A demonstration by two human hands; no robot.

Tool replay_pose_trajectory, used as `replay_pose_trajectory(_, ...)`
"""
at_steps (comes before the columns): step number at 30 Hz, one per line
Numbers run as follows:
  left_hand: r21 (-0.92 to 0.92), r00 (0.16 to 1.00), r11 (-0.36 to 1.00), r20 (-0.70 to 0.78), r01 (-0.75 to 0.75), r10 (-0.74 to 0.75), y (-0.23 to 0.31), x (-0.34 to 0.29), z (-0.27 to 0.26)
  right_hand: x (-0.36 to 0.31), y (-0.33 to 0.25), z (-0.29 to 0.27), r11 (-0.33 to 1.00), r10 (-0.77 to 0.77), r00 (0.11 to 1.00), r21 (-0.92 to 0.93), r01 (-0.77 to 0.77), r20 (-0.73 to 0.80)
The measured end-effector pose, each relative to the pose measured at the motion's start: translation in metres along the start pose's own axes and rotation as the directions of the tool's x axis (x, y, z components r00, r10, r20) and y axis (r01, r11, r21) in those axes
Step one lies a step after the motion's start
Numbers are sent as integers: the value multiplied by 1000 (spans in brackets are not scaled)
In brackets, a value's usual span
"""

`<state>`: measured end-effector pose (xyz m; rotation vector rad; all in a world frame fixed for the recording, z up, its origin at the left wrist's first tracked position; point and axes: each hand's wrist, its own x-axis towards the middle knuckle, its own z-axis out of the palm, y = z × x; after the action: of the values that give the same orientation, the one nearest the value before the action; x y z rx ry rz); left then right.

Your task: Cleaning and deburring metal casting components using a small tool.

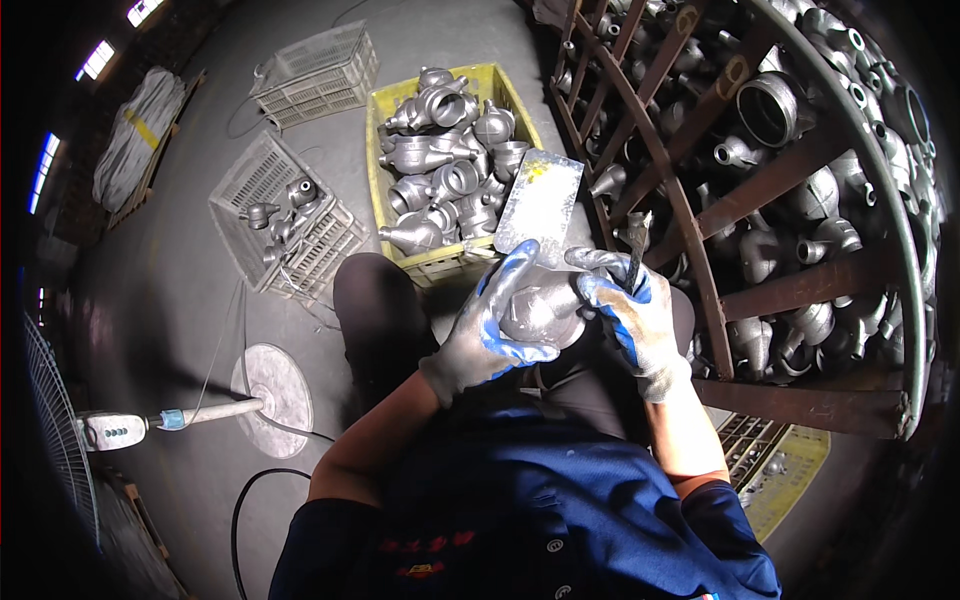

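Observation:
A rounded grey metal casting (543,308) with a short neck rests in front of me above my lap. My left hand (478,342), in a grey and blue work glove, is closed around its left side, thumb and fingers spread over the body. On the neck side is my right hand (632,312), gloved the same way, with fingers curled by the casting. It grips a narrow, dark, flat-bladed tool (637,250) that points up and away; its exact kind is unclear. How far the right fingers also bear on the casting is hidden.
A yellow crate (374,170) full of castings stands ahead, a speckled metal plate (541,200) at its corner. A rusty frame bin (690,215) of castings flanks me at right. White crates (262,165) and a standing fan (110,430) are at left; a black cable (240,500) crosses the floor.

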<state>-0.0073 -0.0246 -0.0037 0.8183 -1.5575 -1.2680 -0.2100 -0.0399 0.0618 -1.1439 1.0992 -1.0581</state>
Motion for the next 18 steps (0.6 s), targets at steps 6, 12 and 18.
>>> replay_pose_trajectory(6,305,983,945,-96,-118,154,9,-3,1,-2,-2,5,999,-36,999,-4,36,-7)
replay_pose_trajectory(12,27,973,998,-221,-65,69,11,-1,7,0,6,3,994,-61,996,98,54,64)
replay_pose_trajectory(18,360,956,930,-241,-73,168,21,0,4,-2,12,2,983,6,997,183,-21,80)
